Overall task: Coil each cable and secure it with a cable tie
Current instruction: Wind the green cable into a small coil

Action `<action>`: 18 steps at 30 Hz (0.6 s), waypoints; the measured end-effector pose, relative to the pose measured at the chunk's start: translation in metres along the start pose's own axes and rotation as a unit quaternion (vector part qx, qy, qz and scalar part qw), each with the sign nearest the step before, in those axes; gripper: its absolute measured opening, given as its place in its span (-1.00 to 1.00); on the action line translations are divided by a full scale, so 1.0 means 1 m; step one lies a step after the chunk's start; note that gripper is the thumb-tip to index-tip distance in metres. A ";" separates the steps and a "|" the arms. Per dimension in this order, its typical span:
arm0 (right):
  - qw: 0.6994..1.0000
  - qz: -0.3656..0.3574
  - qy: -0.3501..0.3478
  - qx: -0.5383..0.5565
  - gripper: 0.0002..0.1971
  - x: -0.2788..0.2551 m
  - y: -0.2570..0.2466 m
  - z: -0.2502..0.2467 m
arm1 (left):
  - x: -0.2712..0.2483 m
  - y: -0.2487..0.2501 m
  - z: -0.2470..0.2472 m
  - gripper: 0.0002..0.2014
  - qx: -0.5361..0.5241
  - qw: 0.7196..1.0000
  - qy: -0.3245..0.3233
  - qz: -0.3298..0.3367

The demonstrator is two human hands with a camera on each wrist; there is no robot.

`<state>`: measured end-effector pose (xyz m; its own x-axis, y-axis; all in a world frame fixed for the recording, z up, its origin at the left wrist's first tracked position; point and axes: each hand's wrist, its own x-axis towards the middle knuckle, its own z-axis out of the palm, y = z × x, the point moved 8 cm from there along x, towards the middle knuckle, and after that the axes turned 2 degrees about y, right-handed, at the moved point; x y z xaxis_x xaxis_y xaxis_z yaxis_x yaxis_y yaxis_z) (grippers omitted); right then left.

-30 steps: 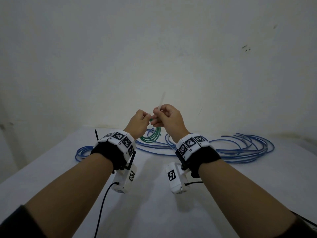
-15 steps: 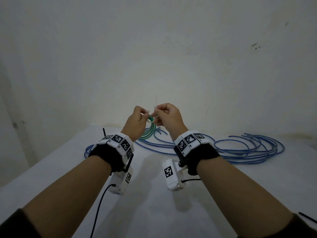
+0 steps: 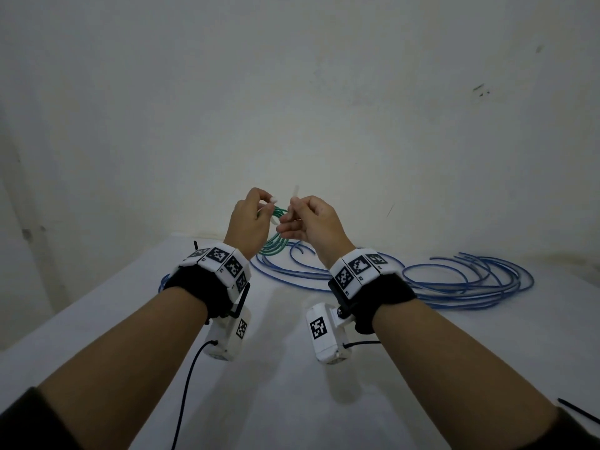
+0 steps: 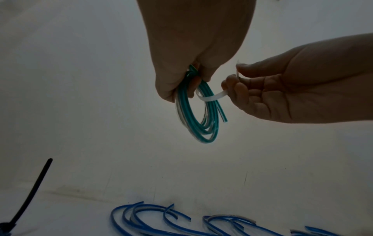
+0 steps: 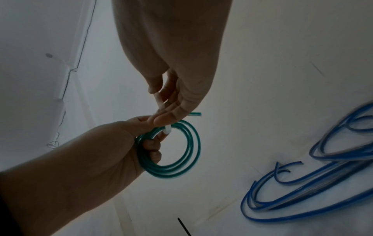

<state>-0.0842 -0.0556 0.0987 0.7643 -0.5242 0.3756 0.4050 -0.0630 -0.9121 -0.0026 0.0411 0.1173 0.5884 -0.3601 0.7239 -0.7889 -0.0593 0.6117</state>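
Note:
A small green coiled cable [image 3: 275, 241] [image 4: 203, 121] [image 5: 181, 159] hangs in the air above the table's far side. My left hand [image 3: 251, 216] [image 4: 189, 79] [image 5: 141, 143] grips its top with curled fingers. A white cable tie [image 3: 294, 198] [image 4: 212, 97] [image 5: 167, 130] loops around the coil's strands. My right hand [image 3: 305, 222] [image 4: 238, 83] [image 5: 163, 102] pinches the tie's free end between thumb and forefinger, just right of the coil. The tie's tail sticks up above the right fingers.
Loose blue cables [image 3: 454, 280] [image 4: 161, 218] [image 5: 312, 183] sprawl over the far part of the white table [image 3: 276, 401]. A black cable tie [image 4: 32, 191] lies at the left; another black tie [image 3: 578, 414] lies at the near right edge. A wall stands close behind.
Both hands rose a little and drew slightly apart. The white tie's tail now sticks up above the right fingers again.

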 end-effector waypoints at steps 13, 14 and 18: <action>0.997 0.016 0.061 -0.048 -0.93 -0.003 0.009 -0.018 | -0.013 -0.025 0.018 -0.82 0.000 0.990 -0.059 -0.126; 0.997 0.018 0.060 -0.048 -0.93 -0.004 0.010 -0.017 | -0.013 -0.025 0.017 -0.81 0.002 0.990 -0.057 -0.126; 0.998 0.017 0.053 -0.027 -0.90 -0.005 0.009 -0.016 | -0.013 -0.025 0.014 -0.80 0.009 0.991 -0.045 -0.126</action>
<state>-0.0922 -0.0672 0.0865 0.7190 -0.6135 0.3266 0.3492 -0.0875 -0.9330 0.0074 0.0337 0.0881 0.7497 -0.4130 0.5171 -0.6225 -0.1750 0.7628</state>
